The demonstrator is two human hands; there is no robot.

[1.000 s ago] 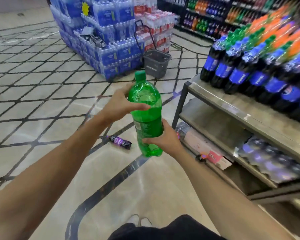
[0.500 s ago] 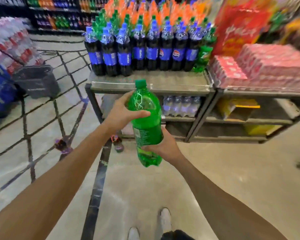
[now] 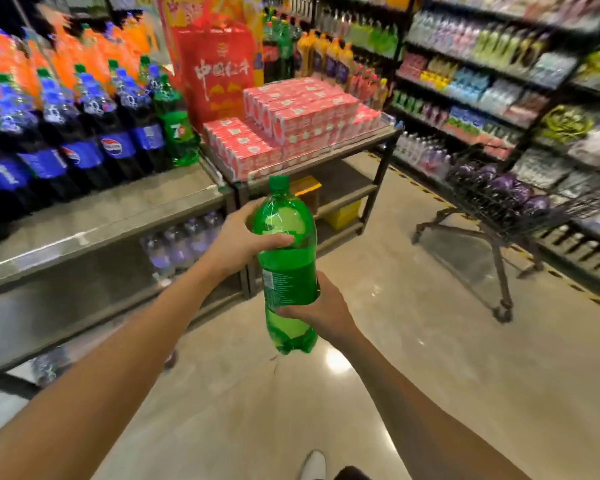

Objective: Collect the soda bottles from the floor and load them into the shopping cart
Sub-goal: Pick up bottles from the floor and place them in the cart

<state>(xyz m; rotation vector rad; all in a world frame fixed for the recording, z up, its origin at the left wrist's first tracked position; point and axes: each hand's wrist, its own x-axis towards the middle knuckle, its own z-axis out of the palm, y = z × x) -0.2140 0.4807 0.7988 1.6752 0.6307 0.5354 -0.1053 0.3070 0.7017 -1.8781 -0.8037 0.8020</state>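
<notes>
Head view, looking down along both forearms. Carrying a green soda bottle (image 3: 288, 265) upright, well left of the shopping cart (image 3: 499, 206) and nearer the body, clear of the floor. Left hand (image 3: 238, 240) wrapped round the bottle's shoulder under the green cap, thumb laid across the front. Right hand (image 3: 323, 311) clamped round the lower body, fingers curled behind and out of sight. Cart basket already loaded with dark, purple-topped bottles (image 3: 510, 188).

Judged as the carry leg, with loading yet to come. Best done by keeping both grips until over the cart's rim, then lowering base first into a gap between the purple-topped bottles rather than dropping from height: full and heavy by the look. Possibly one more bottle (image 3: 49, 367) on the floor far left of the cart, too blurred to tell.

Fine print on the held bottle's green label, too small to read. Far left of the cart, rows of cola bottles (image 3: 115, 147) with blue Pepsi labels and the round logo, and beside them a green bottle (image 3: 178, 131) marked with a white "7". Left of the cart and farther back, a red bag (image 3: 219, 74) with white Chinese characters smeared by motion, plus stacked pink cartons (image 3: 291, 119), print illegible.
</notes>
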